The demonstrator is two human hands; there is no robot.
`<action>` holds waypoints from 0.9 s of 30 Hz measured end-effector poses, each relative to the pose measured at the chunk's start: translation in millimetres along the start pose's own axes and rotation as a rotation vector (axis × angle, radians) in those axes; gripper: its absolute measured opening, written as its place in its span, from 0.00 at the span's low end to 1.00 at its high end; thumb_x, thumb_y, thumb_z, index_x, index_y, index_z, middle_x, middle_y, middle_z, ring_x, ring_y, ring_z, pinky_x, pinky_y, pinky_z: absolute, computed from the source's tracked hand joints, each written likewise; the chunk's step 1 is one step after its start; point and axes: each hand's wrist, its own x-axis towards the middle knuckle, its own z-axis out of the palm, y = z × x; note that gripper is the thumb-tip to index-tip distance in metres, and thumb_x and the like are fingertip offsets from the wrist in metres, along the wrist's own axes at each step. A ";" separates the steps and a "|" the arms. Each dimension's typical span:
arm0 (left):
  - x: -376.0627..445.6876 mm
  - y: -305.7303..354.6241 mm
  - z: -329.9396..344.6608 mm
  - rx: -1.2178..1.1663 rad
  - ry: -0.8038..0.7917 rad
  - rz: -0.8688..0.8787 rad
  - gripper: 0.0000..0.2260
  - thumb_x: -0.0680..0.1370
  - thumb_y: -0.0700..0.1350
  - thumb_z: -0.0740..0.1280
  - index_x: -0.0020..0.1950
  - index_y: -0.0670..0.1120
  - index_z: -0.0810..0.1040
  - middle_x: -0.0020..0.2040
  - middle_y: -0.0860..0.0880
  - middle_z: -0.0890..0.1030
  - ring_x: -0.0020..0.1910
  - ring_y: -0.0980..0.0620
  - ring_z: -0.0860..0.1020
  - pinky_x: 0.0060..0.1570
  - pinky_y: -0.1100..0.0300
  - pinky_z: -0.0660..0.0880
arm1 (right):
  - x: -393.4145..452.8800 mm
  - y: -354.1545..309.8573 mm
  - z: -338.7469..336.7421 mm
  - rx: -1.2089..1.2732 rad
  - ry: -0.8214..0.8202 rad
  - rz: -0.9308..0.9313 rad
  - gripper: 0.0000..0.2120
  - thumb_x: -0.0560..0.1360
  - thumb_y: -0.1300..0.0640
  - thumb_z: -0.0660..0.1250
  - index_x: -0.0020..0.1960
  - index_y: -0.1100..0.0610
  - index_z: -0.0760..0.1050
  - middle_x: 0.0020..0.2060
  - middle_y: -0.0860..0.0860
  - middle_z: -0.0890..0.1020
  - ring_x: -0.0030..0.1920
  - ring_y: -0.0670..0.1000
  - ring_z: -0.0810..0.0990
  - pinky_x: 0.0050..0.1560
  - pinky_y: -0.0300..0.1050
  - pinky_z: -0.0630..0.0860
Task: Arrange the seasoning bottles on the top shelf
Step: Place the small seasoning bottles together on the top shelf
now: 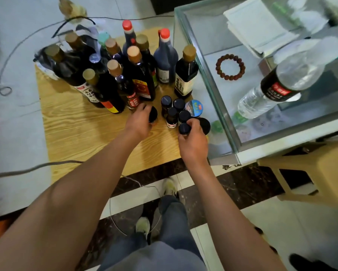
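A gray cable (17, 170) lies on the floor at the far left. Next comes the wooden tabletop (82, 130). At its back stands a bunch of tall dark bottles (113, 75), most with brown caps and two with red caps. They stand close together, and some touch.

The left hand (138, 122) reaches over the tabletop. Its fingers curl around a small dark jar (153, 114) just in front of the tall bottles. To the right is a huddle of small black-lidded jars (174, 110), with one blue-lidded jar (194, 108) at the right of them. The right hand (193, 141) grips one small jar by its black lid (184, 128), at the near side of the huddle.

Further right is a glass case (219, 98), right up against the tabletop. On top of it lie a ring of brown beads (230, 67), some white papers (258, 26) and a clear water bottle (285, 81) on its side. A tan plastic stool (320, 173) stands at the far right
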 end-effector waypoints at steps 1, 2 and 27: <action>0.1 0.1 0.1 0.019 -0.008 -0.009 0.28 0.73 0.42 0.72 0.71 0.44 0.66 0.71 0.42 0.66 0.64 0.38 0.72 0.57 0.48 0.71 | -0.6 0.7 0.2 -0.010 -0.009 -0.004 0.19 0.76 0.61 0.70 0.63 0.54 0.69 0.56 0.53 0.80 0.55 0.57 0.79 0.48 0.48 0.72; -0.4 -0.1 0.3 0.041 -0.019 -0.022 0.28 0.73 0.44 0.72 0.71 0.45 0.66 0.70 0.41 0.65 0.63 0.37 0.73 0.56 0.48 0.72 | -1.5 1.6 0.5 -0.011 -0.014 -0.007 0.18 0.76 0.61 0.69 0.63 0.54 0.68 0.55 0.53 0.80 0.54 0.57 0.80 0.47 0.48 0.72; -163.2 27.1 -18.0 -0.735 -0.185 0.087 0.29 0.67 0.47 0.78 0.65 0.51 0.71 0.59 0.52 0.75 0.56 0.54 0.74 0.49 0.62 0.71 | -150.3 18.9 -52.1 0.434 0.258 -0.027 0.17 0.71 0.61 0.73 0.55 0.48 0.73 0.43 0.39 0.80 0.43 0.33 0.79 0.45 0.26 0.73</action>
